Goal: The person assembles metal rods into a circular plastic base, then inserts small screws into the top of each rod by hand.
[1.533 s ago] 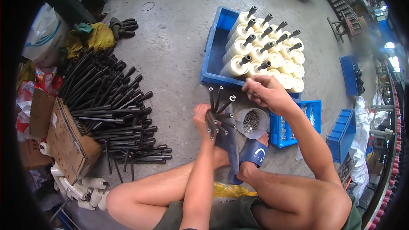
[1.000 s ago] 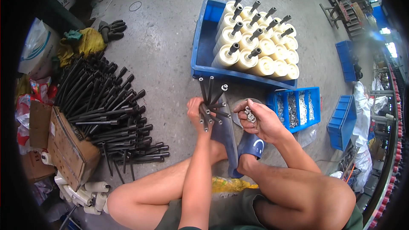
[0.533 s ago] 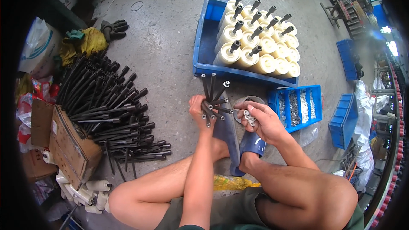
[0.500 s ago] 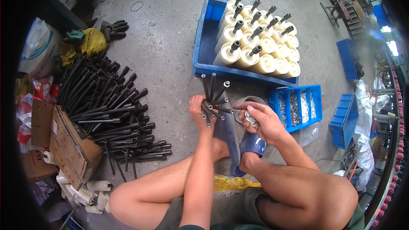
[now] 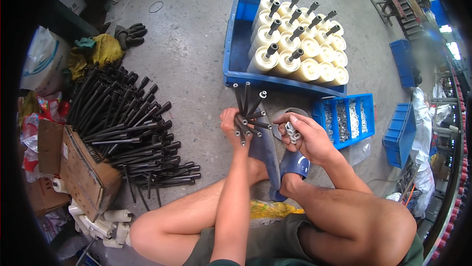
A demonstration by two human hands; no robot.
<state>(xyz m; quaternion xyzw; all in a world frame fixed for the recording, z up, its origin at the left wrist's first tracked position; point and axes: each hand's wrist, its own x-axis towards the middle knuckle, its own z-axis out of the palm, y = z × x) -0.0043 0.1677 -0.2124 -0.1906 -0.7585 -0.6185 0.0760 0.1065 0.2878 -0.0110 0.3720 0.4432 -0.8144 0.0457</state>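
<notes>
My left hand is wrapped round a bunch of black rods, their hollow ends fanned out upward. One rod at the far right of the bunch carries a small white ring on its tip. Beside it, a short gap away, my right hand holds several small white rings in its curled fingers, thumb and forefinger close together. Whether a ring sits between those fingertips, I cannot make out. Below the rods, between my legs, stands a dark blue upright piece.
A blue crate ahead holds cream cylinders, several with black rods upright. Right of my hands is a divided blue tray of small parts. A heap of black rods lies left, by a cardboard box.
The whole view has shifted slightly. My right hand has turned a little, so more of the white rings show in it. My left hand keeps its hold on the rods.
</notes>
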